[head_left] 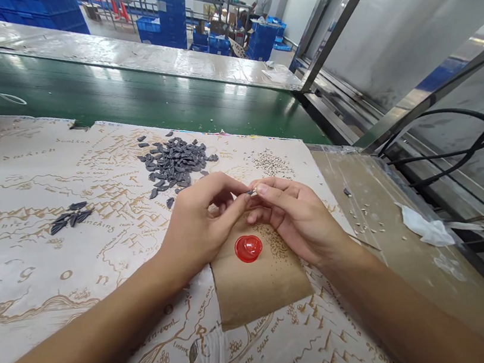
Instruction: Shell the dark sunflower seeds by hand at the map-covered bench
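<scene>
My left hand [213,212] pinches a small dark grey leaf-shaped piece [250,192] between thumb and fingertips. Close against it, my right hand [295,210] is closed at thumb and forefinger on a tiny pale bit, too small to name. Both hands meet above a brown cardboard piece [262,293], on which a shiny red round blob [248,248] sits, with tiny brown specks [279,245] beside it. Beyond my left hand lies a heap of similar dark grey pieces [176,162]. A smaller group of grey pieces [71,216] rests farther left.
A map-printed sheet [33,265] covers the table. Tiny specks [272,163] are scattered behind my right hand. A green conveyor belt [122,96] runs behind. At right are crumpled white tissue [423,225], metal framing and black cables [443,111]. Blue crates [173,11] and a person [264,1] are farther back.
</scene>
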`<state>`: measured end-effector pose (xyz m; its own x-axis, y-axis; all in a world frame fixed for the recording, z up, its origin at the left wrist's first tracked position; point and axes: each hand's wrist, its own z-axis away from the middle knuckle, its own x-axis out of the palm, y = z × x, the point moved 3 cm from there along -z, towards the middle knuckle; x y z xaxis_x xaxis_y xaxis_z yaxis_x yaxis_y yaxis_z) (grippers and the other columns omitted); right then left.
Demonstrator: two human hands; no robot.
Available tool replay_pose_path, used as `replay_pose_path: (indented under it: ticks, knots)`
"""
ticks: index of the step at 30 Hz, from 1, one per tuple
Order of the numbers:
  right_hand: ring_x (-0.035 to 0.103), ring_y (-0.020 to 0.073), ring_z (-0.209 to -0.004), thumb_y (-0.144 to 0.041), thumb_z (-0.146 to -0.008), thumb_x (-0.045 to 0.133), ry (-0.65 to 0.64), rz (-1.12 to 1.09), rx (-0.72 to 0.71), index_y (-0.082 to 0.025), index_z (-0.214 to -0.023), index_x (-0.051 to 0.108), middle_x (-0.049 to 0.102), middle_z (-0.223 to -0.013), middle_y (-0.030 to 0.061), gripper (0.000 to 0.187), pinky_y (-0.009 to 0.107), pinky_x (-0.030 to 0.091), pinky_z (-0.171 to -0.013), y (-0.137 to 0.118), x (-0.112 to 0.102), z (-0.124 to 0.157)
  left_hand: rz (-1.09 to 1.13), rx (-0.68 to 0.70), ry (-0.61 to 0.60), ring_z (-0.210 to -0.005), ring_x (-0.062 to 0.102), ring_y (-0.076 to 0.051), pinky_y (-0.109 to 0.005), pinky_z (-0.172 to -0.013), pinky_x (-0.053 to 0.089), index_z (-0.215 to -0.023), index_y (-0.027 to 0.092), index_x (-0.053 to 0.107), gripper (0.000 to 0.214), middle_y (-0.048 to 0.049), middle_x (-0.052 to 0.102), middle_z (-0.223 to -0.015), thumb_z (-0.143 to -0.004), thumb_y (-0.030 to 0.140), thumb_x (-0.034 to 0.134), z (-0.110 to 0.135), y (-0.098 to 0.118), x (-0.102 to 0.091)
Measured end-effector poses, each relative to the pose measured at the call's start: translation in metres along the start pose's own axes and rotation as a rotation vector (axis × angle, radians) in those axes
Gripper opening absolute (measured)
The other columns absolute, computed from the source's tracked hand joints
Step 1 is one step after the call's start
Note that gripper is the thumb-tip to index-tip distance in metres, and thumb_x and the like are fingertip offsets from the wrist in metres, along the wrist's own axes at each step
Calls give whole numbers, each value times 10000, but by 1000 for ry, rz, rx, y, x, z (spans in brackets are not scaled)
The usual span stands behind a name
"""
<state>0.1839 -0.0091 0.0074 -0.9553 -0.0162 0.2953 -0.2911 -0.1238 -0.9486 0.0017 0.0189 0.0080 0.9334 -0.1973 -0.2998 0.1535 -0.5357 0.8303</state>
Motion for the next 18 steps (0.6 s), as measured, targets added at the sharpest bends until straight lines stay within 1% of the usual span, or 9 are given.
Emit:
replay_pose_path:
  ticks: [4, 8, 13, 15, 18]
  knots:
    - [765, 132, -738, -395, -873, 999, 10, 7, -6, -211, -955, 820, 854, -919, 23, 270, 275, 695, -815, -1, 1, 1, -2, 4, 2, -771, 704, -152, -327, -711, 544, -1029, 230, 809, 62, -11, 826, -930, -1041, 193, 760, 1, -1, -1]
    - [778, 154, -715, -440, -861, 1002, 29, 65, -23, -223, -943, 809, 862, -906, 29, 302, 346, 725, -852, -1, 1, 2, 33, -30, -5, -836, 746, -169, -329, -755, 574, -1042, 227, 815, 58, -25, 840, -971, -1045, 213, 758, -1, -1, -2]
    - [798, 169, -711, -446, -883, 976, 40, 126, -91, -232, -926, 809, 861, -883, 25, 275, 375, 741, -858, -2, 2, 3, 122, -58, -58, -866, 767, -177, -317, -777, 616, -1050, 220, 814, 49, -31, 848, -980, -1044, 235, 767, -5, 0, -1]
    - [813, 183, -720, -441, -893, 966, 41, 139, -104, -232, -926, 806, 857, -866, 25, 266, 380, 744, -839, -3, 1, 3, 169, -64, -75, -895, 780, -177, -310, -804, 633, -1051, 217, 811, 44, -33, 852, -998, -1044, 219, 768, -6, 1, 0]
    - [820, 191, -707, -418, -919, 943, 35, 149, -121, -229, -932, 801, 846, -818, 23, 237, 377, 744, -801, -7, -1, 4, 274, -113, -103, -912, 793, -166, -288, -810, 642, -1058, 210, 811, 54, -33, 857, -1016, -1039, 186, 766, -7, -1, 0]
